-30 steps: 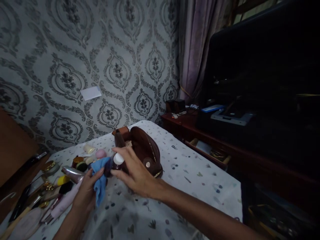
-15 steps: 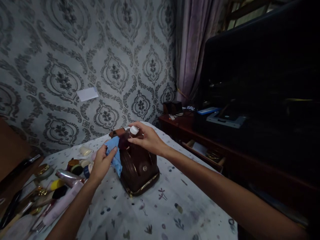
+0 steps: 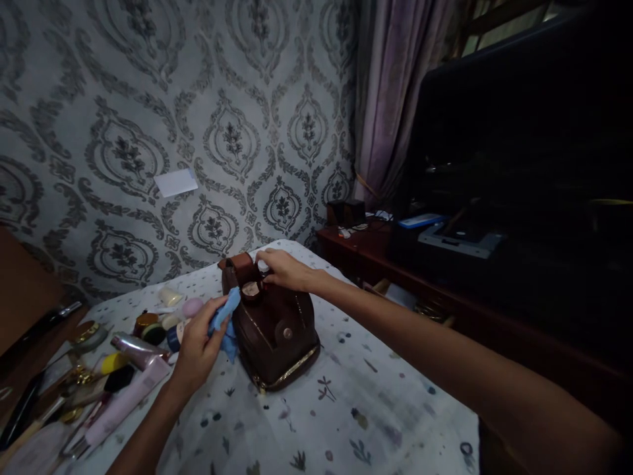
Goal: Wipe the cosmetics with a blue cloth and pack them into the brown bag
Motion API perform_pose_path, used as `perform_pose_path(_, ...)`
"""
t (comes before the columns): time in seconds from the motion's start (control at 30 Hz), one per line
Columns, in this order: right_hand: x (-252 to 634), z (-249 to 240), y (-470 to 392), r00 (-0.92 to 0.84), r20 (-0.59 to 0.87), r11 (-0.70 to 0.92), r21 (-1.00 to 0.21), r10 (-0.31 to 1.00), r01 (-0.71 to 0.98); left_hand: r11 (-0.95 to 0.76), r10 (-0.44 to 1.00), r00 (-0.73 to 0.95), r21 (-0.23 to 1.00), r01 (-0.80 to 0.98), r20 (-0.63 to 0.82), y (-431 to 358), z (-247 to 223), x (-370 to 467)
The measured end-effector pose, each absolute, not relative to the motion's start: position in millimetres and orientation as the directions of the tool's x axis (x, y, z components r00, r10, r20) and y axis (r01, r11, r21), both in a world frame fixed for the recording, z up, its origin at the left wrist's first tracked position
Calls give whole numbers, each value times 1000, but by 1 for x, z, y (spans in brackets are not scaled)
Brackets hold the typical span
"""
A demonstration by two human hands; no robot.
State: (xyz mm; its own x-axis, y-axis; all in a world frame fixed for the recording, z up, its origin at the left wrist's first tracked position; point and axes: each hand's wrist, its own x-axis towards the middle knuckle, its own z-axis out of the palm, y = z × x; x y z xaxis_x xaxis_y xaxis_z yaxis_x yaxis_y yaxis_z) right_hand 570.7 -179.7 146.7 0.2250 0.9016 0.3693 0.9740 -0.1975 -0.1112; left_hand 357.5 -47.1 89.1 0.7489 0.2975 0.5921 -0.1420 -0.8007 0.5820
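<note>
A dark brown leather bag with a gold zipper and a round snap lies on the patterned cloth, its top opening toward the wall. My right hand grips a small bottle by its white-capped top, at the bag's opening; the bottle's lower part is hidden. Left of the bag, my left hand pinches a crumpled blue cloth against the bag's side. A round beige-topped item shows in the opening, beside the brown strap.
Cosmetics crowd the left side, among them a pink tube, a silver tube and a pink sponge. A cardboard box stands at far left. To the right is a dark red desk with an open drawer.
My right hand has lowered the bottle toward the bag's opening, so less of it shows. My left hand has drawn the blue cloth slightly down, and the beige-topped item has come into view.
</note>
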Motion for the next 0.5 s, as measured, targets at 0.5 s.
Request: perform_pose_path(0.5,598,130,-113,186,167,-188,-6,968,982,-771,287,743,606,-195,604,-42,82,360)
